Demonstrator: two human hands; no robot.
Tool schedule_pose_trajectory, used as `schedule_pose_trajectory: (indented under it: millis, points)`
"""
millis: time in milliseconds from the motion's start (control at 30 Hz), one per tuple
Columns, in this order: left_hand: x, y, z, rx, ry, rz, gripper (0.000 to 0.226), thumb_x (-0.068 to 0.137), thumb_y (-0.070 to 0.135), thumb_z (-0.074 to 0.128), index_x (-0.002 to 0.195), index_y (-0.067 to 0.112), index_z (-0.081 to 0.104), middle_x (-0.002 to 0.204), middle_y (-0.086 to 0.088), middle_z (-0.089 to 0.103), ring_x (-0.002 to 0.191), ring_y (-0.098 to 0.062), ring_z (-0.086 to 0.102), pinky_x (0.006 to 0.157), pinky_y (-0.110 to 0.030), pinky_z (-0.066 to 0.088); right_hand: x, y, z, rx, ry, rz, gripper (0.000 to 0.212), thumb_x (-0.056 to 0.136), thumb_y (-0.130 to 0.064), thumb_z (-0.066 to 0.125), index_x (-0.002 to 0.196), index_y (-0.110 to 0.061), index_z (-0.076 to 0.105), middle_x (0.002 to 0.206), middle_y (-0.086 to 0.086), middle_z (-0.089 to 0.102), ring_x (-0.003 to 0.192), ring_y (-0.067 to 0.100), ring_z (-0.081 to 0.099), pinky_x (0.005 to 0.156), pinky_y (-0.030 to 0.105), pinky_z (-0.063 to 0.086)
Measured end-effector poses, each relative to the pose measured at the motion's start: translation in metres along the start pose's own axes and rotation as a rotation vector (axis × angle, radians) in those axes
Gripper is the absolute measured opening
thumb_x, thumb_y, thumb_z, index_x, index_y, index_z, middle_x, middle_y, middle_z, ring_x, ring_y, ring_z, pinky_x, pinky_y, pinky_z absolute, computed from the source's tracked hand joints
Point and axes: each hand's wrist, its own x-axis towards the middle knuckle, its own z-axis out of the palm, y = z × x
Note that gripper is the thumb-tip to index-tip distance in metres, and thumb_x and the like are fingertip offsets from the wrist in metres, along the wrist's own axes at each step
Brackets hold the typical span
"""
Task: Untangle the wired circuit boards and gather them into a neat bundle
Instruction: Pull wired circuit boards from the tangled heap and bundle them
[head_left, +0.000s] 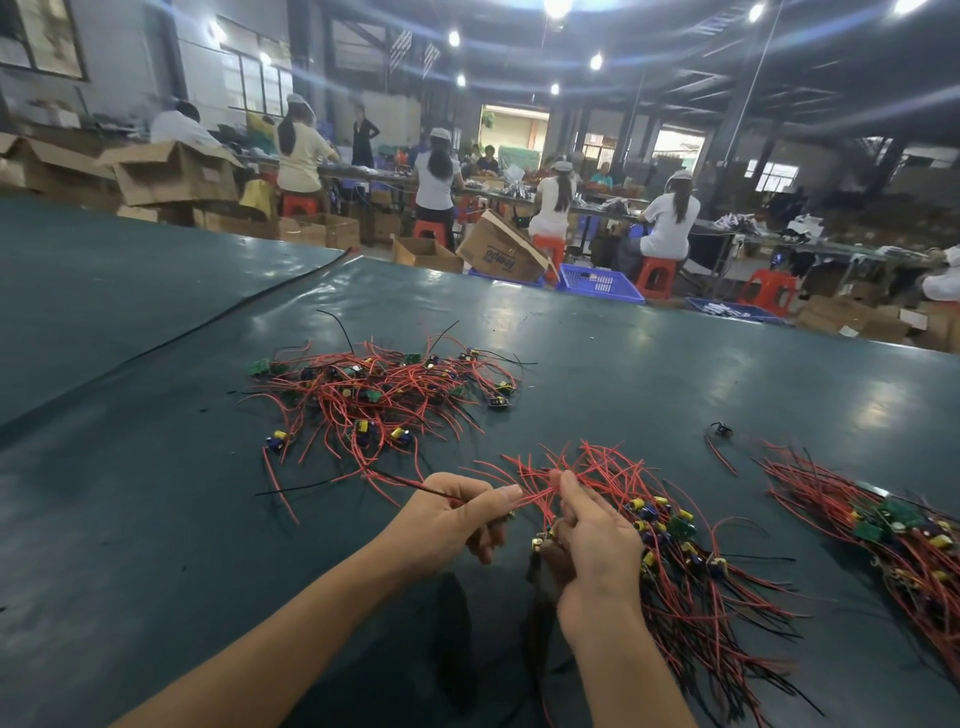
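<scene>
- Two bare hands are held close beside each other over the near middle of the dark green table (156, 493).
- A single wire (410, 480), red beside black, is pinched between the thumb and curled fingers of the left hand (457, 514). It is stretched away to the far left, towards the loose pile.
- A bundle of wired circuit boards (675, 551) is grasped by the right hand (597, 545), with the fingers curled round the gathered wires.
- Red wire ends are fanned out beyond the right fingertips. Small boards with yellow and blue components are clustered just right of that hand, and long red and black leads are trailed towards the near edge.
- A tangled pile (384, 389) of the same boards is spread on the table farther away and to the left, apart from both hands.
- A second bundle (904, 525), with its wires roughly aligned, is laid at the right edge of the table, well apart from the held one.
- One lone board (722, 429) with short leads is seen farther back, between the held bundle and the second one.
- Blue plastic crates (602, 283), cardboard boxes (498, 249) and workers seated on red stools (657, 273) are seen beyond the far edge.
</scene>
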Motion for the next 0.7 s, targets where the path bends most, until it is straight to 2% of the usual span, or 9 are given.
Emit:
schedule_pose_trajectory:
  millis: [167,233,333,500,600,700]
  points:
    - [-0.002,0.007,-0.010,-0.023,-0.021,0.041,0.037,0.081,0.030,0.063,0.046,0.019,0.059,0.048,0.000,0.056,0.043,-0.015,0.051,0.049,-0.022,0.043,0.012,-0.018,-0.014,0.152,0.042,-0.012,0.014,0.096,-0.012,0.060,0.084,-0.010,0.068,0.044,-0.010,0.031,0.032,0.002,0.022,0.031,0.015,0.021]
    - [-0.003,0.007,-0.012,-0.028,-0.026,0.051,0.036,0.076,0.036,0.068,0.046,0.018,0.059,0.047,-0.001,0.055,0.043,-0.017,0.050,0.048,-0.022,0.042,0.015,-0.019,-0.016,0.185,0.052,-0.028,0.014,0.097,-0.013,0.058,0.088,-0.010,0.068,0.048,-0.009,0.031,0.033,0.003,0.022,0.031,0.015,0.021]
    - [-0.002,0.002,-0.011,-0.051,-0.007,0.032,0.037,0.069,0.045,0.068,0.047,0.017,0.060,0.048,-0.004,0.056,0.043,-0.017,0.051,0.050,-0.023,0.043,0.013,-0.013,-0.017,0.171,0.077,-0.088,0.017,0.097,-0.016,0.060,0.083,-0.013,0.069,0.047,-0.010,0.034,0.035,0.003,0.022,0.032,0.016,0.022]
    - [0.000,-0.004,-0.010,-0.020,0.010,0.016,0.041,0.074,0.052,0.065,0.051,0.019,0.063,0.054,-0.005,0.059,0.049,-0.015,0.056,0.054,-0.022,0.043,0.007,-0.003,-0.009,0.120,0.015,-0.123,0.024,0.092,-0.029,0.066,0.074,-0.014,0.072,0.052,-0.009,0.044,0.035,0.003,0.023,0.033,0.016,0.023]
    - [0.000,-0.005,-0.009,-0.019,0.029,0.011,0.043,0.083,0.050,0.066,0.053,0.019,0.065,0.055,-0.005,0.061,0.050,-0.015,0.057,0.053,-0.021,0.044,-0.002,0.007,0.001,-0.001,-0.075,-0.105,0.026,0.086,-0.033,0.072,0.066,-0.016,0.074,0.051,-0.011,0.048,0.037,0.003,0.033,0.034,0.016,0.029]
    - [0.000,-0.004,-0.007,-0.024,0.039,0.014,0.041,0.084,0.048,0.062,0.054,0.019,0.066,0.054,-0.004,0.061,0.049,-0.014,0.056,0.051,-0.019,0.044,-0.010,0.018,0.009,-0.090,-0.161,-0.148,0.015,0.085,-0.027,0.073,0.072,-0.025,0.079,0.063,-0.006,0.064,0.057,0.011,0.053,0.053,0.024,0.045]
